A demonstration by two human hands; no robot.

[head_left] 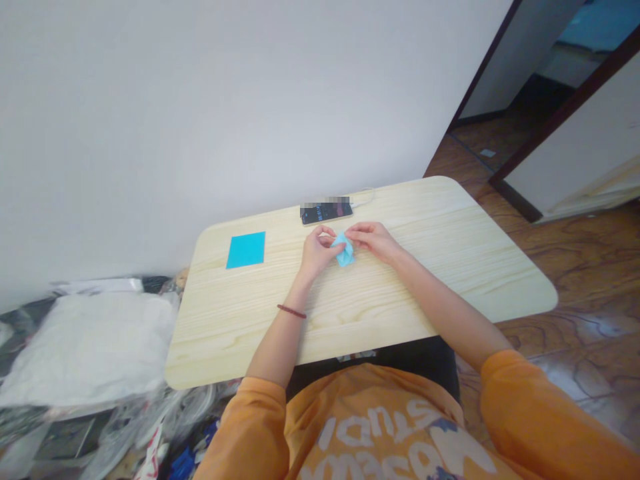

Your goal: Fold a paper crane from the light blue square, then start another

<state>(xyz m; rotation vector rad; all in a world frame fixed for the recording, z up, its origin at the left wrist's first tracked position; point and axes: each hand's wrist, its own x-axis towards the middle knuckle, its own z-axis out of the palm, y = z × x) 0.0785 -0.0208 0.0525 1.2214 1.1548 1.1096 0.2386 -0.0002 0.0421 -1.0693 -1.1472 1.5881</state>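
Between my two hands is a crumpled or folded piece of light blue paper (pixel 345 252), held near the middle of the light wood tabletop (pixel 425 267). My left hand (pixel 317 253) pinches its left side, and my right hand (pixel 373 241) grips it from the right. Its fingers hide part of the paper. To the left lies a flat square of cyan paper (pixel 245 250), apart from both hands. A black smartphone (pixel 326 212) lies just beyond my hands, near the far edge. A dark bead bracelet (pixel 291 311) circles my left wrist.
A white cable (pixel 365 195) runs from the phone along the table's far edge. A white wall (pixel 200 120) stands behind the table. Plastic bags (pixel 90 350) are heaped on the floor at left. A wooden floor (pixel 575 260) and doorway are at right.
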